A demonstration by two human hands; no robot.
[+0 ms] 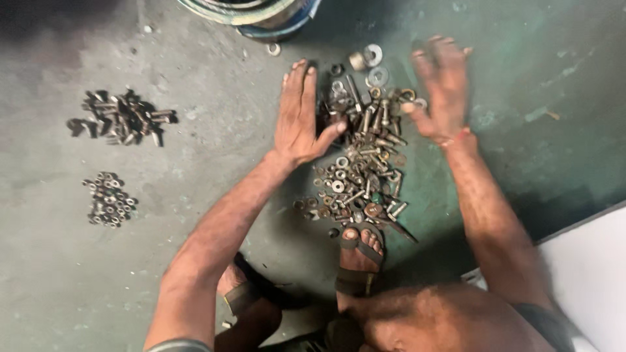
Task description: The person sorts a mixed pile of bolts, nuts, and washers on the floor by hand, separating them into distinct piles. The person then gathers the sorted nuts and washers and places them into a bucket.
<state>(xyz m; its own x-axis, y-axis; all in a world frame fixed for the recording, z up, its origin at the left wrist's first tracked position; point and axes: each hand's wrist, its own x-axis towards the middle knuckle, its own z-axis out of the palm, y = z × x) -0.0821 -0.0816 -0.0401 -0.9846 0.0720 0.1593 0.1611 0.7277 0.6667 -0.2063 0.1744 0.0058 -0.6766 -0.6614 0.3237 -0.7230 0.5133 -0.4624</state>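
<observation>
A mixed heap of bolts, nuts and washers (362, 160) lies on the green-grey floor between my hands. My left hand (300, 117) is flat, fingers together, its edge and thumb against the left side of the heap. My right hand (442, 88) is spread and blurred at the right side of the heap, its thumb near the bolts. Neither hand grips anything. A few large washers (374, 65) lie at the heap's far end.
Two sorted piles sit at the left: dark bolts (122, 117) and small nuts (108, 199). A round container's rim (251, 14) is at the top. My sandalled foot (358, 257) touches the heap's near end. A white surface (587, 274) is at the lower right.
</observation>
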